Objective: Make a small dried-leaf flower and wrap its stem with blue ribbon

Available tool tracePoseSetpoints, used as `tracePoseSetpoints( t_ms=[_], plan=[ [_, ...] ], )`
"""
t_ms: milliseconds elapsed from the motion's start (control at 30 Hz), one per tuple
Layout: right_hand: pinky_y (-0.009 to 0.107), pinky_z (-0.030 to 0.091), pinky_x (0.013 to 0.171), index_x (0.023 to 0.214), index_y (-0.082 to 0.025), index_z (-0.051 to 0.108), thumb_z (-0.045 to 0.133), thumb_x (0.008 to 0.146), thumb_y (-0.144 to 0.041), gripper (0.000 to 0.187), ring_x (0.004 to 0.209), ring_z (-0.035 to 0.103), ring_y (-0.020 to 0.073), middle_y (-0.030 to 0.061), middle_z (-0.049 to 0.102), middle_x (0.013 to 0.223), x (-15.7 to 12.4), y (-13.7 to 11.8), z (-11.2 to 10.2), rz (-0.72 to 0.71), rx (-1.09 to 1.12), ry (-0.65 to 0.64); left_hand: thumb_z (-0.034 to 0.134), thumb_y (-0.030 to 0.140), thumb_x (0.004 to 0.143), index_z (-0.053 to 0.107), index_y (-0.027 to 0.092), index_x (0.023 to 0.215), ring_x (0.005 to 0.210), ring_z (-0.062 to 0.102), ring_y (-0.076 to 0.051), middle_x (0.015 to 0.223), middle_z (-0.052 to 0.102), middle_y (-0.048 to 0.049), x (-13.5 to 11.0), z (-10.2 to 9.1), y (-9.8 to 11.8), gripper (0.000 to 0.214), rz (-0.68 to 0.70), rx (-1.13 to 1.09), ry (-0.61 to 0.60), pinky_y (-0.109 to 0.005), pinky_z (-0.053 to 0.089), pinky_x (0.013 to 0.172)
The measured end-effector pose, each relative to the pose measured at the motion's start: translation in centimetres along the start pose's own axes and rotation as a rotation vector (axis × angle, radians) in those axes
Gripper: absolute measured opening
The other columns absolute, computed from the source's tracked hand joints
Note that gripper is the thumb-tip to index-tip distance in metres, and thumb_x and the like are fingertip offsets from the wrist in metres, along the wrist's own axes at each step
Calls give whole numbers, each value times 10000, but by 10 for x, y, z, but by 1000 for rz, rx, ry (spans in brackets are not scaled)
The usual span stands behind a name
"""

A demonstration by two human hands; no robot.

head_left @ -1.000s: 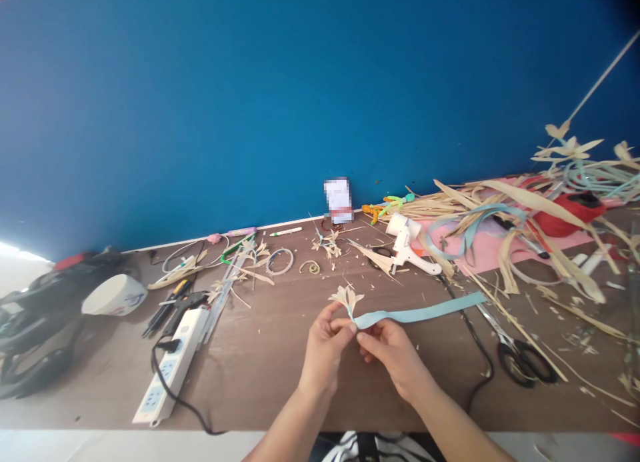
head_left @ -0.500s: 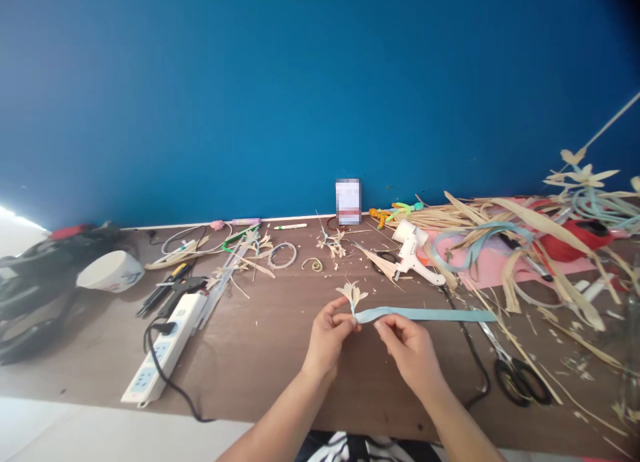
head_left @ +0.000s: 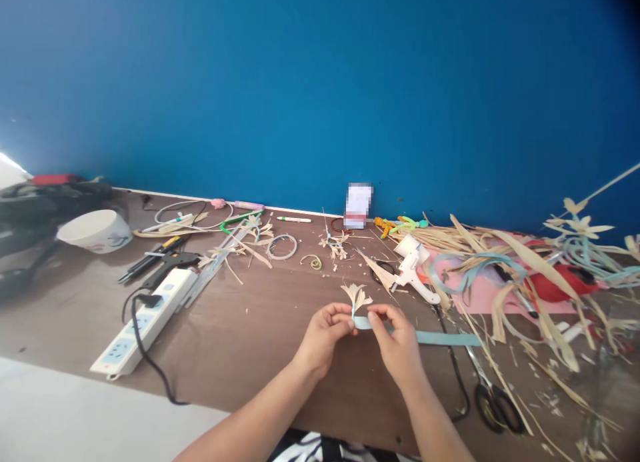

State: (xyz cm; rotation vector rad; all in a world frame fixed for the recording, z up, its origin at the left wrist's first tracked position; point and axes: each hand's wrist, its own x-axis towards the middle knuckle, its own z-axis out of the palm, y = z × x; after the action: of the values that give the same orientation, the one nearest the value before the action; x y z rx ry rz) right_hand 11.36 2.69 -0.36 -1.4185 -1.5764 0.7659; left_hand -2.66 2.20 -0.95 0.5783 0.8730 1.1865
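Observation:
A small cream flower (head_left: 355, 295) with splayed petals stands upright between my hands over the front of the table. My left hand (head_left: 329, 333) pinches its stem, where a light blue strip is joined or wrapped. From there the blue strip (head_left: 447, 339) runs to the right, passing through the fingers of my right hand (head_left: 393, 333). That hand is closed on the strip close to the flower. Part of the strip is hidden behind my right hand, and its free end lies near black-handled scissors (head_left: 495, 405).
A white glue gun (head_left: 414, 275) lies beyond my right hand, beside a heap of dry strips (head_left: 505, 249). At left are a power strip (head_left: 145, 325), a black glue gun (head_left: 173, 267) and a white bowl (head_left: 95, 231). Flower pieces (head_left: 334, 243) and a ring (head_left: 283, 247) lie farther back.
My right hand has moved left along the blue strip, closer to the flower and my left hand, and now covers part of the strip. The view has tilted slightly.

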Motion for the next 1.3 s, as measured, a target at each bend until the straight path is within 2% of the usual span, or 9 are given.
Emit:
tracePoseSetpoints(
  t_ms=[67, 167, 267, 400, 800, 1300],
  plan=[
    [322, 411, 702, 814, -170, 616, 541, 774, -326, 177, 732, 547, 198, 49, 629, 770, 2, 2, 1, 128, 135, -55, 709, 157, 593, 599, 117, 755, 540, 536, -93, 560, 621, -14, 1, -2, 0, 200, -33, -46, -43, -211, 369, 614],
    [275, 406, 672, 802, -165, 628, 585, 747, -324, 174, 703, 541, 164, 24, 626, 741, 4, 1, 4, 270, 453, -151, 716, 155, 595, 599, 111, 736, 541, 539, -88, 568, 618, -17, 3, -3, -2, 189, -90, -124, -111, -205, 375, 608],
    [217, 382, 550, 786, -167, 628, 639, 705, -285, 143, 586, 504, 104, -16, 584, 676, 4, -2, 9, 401, 793, -229, 711, 154, 608, 593, 107, 750, 553, 555, -101, 577, 623, -25, 5, -5, -5, 191, -138, -217, -220, -227, 398, 633],
    [188, 352, 469, 814, -183, 628, 700, 631, -212, 200, 501, 479, 66, -41, 567, 655, 3, -5, 15, 491, 1027, -208, 694, 123, 627, 593, 92, 763, 551, 560, -91, 602, 633, -36, 7, -6, -8, 172, -172, -315, -302, -218, 412, 631],
    [165, 339, 410, 734, -185, 600, 703, 623, -172, 152, 479, 502, 62, -44, 581, 630, 2, -7, 15, 488, 1062, -230, 688, 84, 622, 616, 72, 844, 552, 573, -75, 654, 638, -35, 9, -10, -12, 233, -243, -387, -316, -185, 417, 617],
    [166, 393, 460, 698, -184, 612, 708, 640, -196, 113, 523, 495, 64, -37, 574, 652, 1, -7, 14, 467, 1067, -227, 689, 95, 632, 628, 73, 857, 555, 564, -73, 654, 625, -33, 8, -8, -13, 234, -251, -409, -312, -205, 416, 628]
  ],
)
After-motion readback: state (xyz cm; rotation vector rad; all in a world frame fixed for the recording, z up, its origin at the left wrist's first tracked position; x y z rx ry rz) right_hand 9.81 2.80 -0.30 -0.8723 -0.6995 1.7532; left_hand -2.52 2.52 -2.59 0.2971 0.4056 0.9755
